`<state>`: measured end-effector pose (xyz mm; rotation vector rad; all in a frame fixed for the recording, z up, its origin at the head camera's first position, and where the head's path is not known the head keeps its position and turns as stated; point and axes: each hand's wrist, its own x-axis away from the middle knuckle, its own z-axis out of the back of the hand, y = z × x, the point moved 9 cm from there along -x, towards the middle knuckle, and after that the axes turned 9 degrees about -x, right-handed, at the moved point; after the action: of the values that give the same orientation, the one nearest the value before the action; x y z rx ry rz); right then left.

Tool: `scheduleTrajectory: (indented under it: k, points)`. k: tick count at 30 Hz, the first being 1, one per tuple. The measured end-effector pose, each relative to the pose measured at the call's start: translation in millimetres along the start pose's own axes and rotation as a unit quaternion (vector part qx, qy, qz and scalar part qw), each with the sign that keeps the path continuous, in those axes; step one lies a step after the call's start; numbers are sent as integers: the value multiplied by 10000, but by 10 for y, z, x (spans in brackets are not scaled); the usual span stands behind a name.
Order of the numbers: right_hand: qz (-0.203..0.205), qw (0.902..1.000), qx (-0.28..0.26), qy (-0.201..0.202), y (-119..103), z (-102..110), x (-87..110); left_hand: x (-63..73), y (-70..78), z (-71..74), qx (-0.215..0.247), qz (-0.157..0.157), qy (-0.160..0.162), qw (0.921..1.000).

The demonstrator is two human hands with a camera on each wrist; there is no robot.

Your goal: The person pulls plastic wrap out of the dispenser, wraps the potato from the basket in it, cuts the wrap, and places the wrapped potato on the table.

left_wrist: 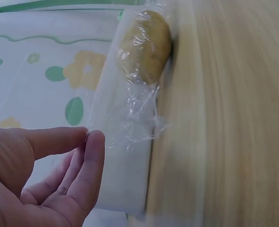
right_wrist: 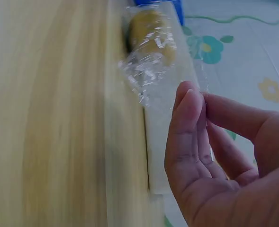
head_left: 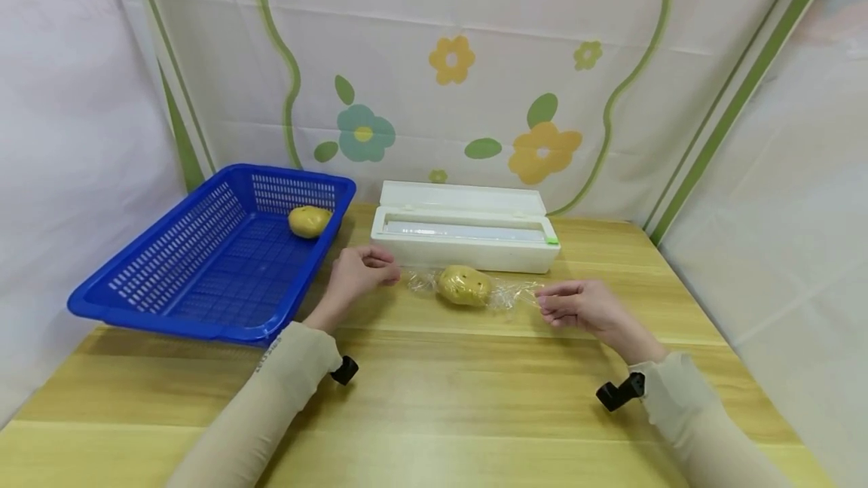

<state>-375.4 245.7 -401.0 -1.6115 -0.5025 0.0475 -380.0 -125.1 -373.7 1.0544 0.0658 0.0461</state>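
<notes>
A potato (head_left: 464,285) wrapped in clear plastic wrap (head_left: 505,294) sits between my two hands, with loose film spreading from both ends. My left hand (head_left: 361,274) pinches the film's left end between thumb and fingertips, as the left wrist view shows with the film (left_wrist: 138,116) close by. On the other side, my right hand (head_left: 582,306) pinches the right end the same way; crinkled film (right_wrist: 146,73) runs from the potato toward its fingertips in the right wrist view.
Behind the potato stands a white wrap dispenser box (head_left: 468,253), its lid (head_left: 464,196) raised and a roll (head_left: 464,231) inside. To the left, a blue plastic basket (head_left: 183,333) holds another potato (head_left: 309,222). A flowered cloth (head_left: 407,13) hangs behind the wooden table (head_left: 434,413).
</notes>
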Motion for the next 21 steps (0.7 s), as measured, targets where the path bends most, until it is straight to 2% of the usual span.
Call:
scheduleTrajectory:
  k: [2,4,8,11,15,18,21]
  points:
    - [126,9975,694,105,-1,-19,-16,-23,-24,-20,-363,-62,-17,9993]
    - [264,9900,1363,237,-20,-44,-39,-65,-45,-39,-571,-156,-15,9982]
    - [516,9676,2436,407,-88,-104,-104,-158,-59,-74,-840,-296,1,9960]
    - [688,9471,3109,397,-130,-150,-163,-198,-50,-99,-1067,-351,2,9937]
    - [784,9240,3719,414,-150,-189,-242,-222,-74,-143,-1195,-394,-78,9920]
    - [882,9108,4012,407,-166,-226,-293,-229,-99,-184,-1145,-367,-146,9926]
    - [1148,8938,4315,407,-195,-285,-325,-223,-107,-221,-1108,-302,-158,9933]
